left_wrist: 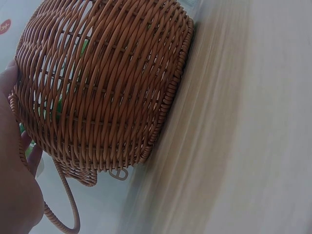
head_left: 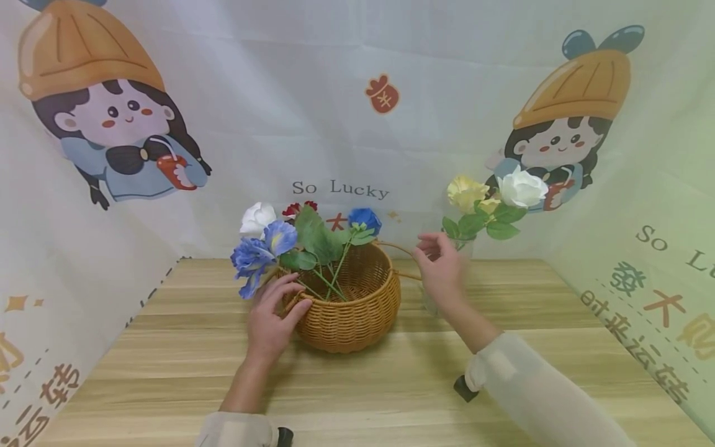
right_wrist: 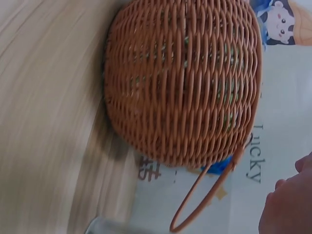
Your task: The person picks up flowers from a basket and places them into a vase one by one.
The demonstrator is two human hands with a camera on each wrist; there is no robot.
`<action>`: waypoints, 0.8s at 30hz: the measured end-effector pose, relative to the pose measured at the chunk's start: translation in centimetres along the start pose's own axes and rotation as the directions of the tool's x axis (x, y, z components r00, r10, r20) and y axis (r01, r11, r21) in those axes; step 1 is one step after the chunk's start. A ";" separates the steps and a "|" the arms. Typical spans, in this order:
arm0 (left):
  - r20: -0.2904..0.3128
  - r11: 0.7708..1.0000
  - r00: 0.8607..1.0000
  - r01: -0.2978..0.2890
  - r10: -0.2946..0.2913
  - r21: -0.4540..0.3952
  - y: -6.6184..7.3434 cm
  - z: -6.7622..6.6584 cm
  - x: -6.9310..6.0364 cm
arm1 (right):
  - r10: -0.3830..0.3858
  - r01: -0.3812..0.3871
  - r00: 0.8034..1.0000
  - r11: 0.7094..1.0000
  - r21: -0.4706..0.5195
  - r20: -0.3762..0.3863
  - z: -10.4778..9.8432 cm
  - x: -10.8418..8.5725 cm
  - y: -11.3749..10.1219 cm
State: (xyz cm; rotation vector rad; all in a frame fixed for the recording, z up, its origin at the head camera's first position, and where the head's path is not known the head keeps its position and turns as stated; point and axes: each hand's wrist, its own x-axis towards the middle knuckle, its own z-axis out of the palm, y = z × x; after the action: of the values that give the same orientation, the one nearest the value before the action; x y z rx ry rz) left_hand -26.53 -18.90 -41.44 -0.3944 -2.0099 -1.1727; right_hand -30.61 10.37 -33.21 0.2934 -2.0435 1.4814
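A brown wicker basket stands upright on the table, holding blue-violet, white, red and blue flowers. My left hand grips its left rim beside the looped handle, fingers partly hidden. Near the right handle loop, my right hand has loosely bent fingers and holds nothing; the right wrist view shows it apart from the loop. Behind that hand is a clear glass vase with a yellow flower and a white rose.
The wood-patterned table extends in front of the basket and to both sides. A printed cloth with cartoon figures and lettering hangs behind it and along the sides.
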 end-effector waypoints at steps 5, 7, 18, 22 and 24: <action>-0.001 1.000 1.000 -0.004 0.004 0.005 -0.1 -0.1 0.0 | 0.004 -0.005 0.999 1.000 0.012 0.046 1.7 0.2 -0.9; -0.002 1.000 1.000 -0.006 0.006 0.006 -0.1 -0.1 0.0 | 0.008 -0.010 0.998 0.999 0.031 0.070 2.4 0.3 -1.4; -0.007 1.000 1.000 -0.019 0.019 0.002 -0.1 -0.1 0.0 | -0.013 0.003 0.982 0.999 0.053 0.188 5.6 1.2 -3.1; -0.005 1.000 1.000 -0.020 0.020 0.000 -0.1 0.0 0.0 | 0.007 -0.021 0.972 0.998 0.060 0.235 6.5 1.4 -3.6; -0.005 1.000 1.000 -0.020 0.020 -0.001 -0.1 0.0 0.0 | 0.009 -0.029 0.961 0.997 0.069 0.276 6.9 1.6 -3.9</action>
State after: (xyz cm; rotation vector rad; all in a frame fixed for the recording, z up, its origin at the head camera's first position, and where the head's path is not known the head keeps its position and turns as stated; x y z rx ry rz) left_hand -26.57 -18.93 -41.49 -0.4113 -1.9965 -1.1611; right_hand -32.28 2.89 -30.59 0.5377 -2.2154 1.6035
